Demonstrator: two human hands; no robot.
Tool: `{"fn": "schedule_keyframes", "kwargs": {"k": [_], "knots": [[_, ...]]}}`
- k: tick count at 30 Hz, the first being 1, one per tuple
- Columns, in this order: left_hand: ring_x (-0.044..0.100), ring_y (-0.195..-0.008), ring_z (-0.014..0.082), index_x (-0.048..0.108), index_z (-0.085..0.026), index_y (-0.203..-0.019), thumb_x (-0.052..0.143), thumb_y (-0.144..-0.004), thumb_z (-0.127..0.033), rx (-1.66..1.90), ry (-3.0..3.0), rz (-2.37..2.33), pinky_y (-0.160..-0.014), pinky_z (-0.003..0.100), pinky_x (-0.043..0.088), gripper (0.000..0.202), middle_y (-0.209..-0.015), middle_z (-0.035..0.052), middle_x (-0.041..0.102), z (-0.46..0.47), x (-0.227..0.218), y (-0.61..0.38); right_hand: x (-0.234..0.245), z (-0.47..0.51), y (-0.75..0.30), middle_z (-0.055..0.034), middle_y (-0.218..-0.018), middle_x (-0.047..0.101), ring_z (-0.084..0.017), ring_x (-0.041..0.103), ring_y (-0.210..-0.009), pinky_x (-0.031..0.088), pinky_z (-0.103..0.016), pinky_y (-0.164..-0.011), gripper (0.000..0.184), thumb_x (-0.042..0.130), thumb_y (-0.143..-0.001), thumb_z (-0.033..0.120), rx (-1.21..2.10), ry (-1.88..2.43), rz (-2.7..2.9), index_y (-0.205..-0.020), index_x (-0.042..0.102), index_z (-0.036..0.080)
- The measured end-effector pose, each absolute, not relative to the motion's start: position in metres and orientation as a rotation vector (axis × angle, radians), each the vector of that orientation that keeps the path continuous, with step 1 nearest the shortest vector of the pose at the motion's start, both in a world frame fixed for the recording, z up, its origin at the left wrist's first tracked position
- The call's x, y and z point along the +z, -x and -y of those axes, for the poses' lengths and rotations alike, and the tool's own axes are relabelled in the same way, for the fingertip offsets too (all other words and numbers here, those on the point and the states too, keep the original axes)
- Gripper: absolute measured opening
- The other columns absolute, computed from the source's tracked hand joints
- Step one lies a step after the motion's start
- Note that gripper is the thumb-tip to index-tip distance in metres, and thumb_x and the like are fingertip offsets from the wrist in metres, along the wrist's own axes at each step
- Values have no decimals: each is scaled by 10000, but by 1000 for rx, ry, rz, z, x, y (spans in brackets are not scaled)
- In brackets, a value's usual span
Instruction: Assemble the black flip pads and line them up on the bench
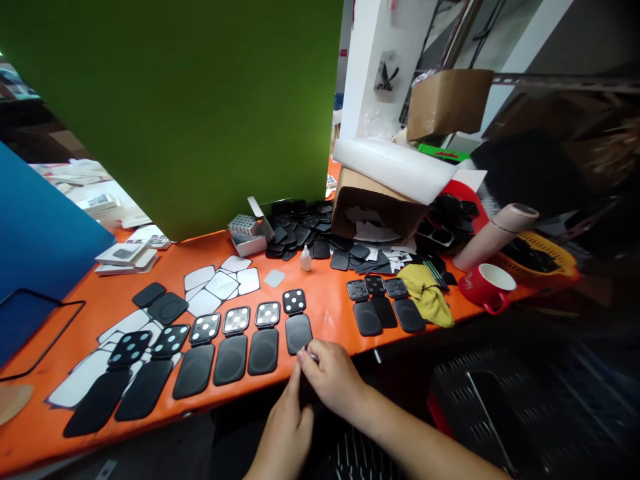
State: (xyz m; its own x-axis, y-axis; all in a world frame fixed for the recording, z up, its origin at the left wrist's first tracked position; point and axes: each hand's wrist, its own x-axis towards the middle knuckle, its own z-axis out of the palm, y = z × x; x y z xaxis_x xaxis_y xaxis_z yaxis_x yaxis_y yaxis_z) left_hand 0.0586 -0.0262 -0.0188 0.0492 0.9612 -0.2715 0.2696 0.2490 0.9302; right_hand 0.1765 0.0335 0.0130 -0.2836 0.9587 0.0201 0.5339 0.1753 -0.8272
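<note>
My right hand sits at the front edge of the orange table, fingers curled round a small metal piece I cannot name. My left hand is below it, fingers pressed up against the same spot, what it holds hidden. Just beyond the hands lies a row of several black folding pads, each opened flat with a square dotted top half. The nearest one is right by my right fingertips. Three more opened pads lie to the right.
White backing sheets and a small glue bottle lie mid-table. A pile of black pads, a tipped cardboard box, a yellow cloth, a red cup and a green board stand behind.
</note>
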Motion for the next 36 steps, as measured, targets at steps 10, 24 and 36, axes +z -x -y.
{"fn": "schedule_keyframes", "kwargs": {"k": [10,24,36], "knots": [[622,-873,243,497,-168,-1136,613,-698,-307,1053,-408,-1173,-769,341,468,474,-891,62,679,2,18,-50,19,-47,-188,39,-628,443,-83,453,-528,368,-218,-541,291,430,-828,443,1795,1073,1282,-831,530,169],[462,-1138,178,360,-266,-1300,405,-794,-130,829,-2034,-1605,-923,309,411,525,-1275,33,473,22,1,-43,27,-29,-184,-18,-751,555,-144,515,-733,394,-263,-664,362,285,-898,414,1467,1286,1573,-739,510,178],[469,-1134,166,362,-221,-1297,385,-709,-35,759,-2261,-1575,-918,283,427,618,-1266,44,481,33,-10,-39,24,-26,-196,-37,-806,606,-161,531,-782,373,-327,-807,460,360,-840,525,1945,1009,1262,-903,627,155]]}}
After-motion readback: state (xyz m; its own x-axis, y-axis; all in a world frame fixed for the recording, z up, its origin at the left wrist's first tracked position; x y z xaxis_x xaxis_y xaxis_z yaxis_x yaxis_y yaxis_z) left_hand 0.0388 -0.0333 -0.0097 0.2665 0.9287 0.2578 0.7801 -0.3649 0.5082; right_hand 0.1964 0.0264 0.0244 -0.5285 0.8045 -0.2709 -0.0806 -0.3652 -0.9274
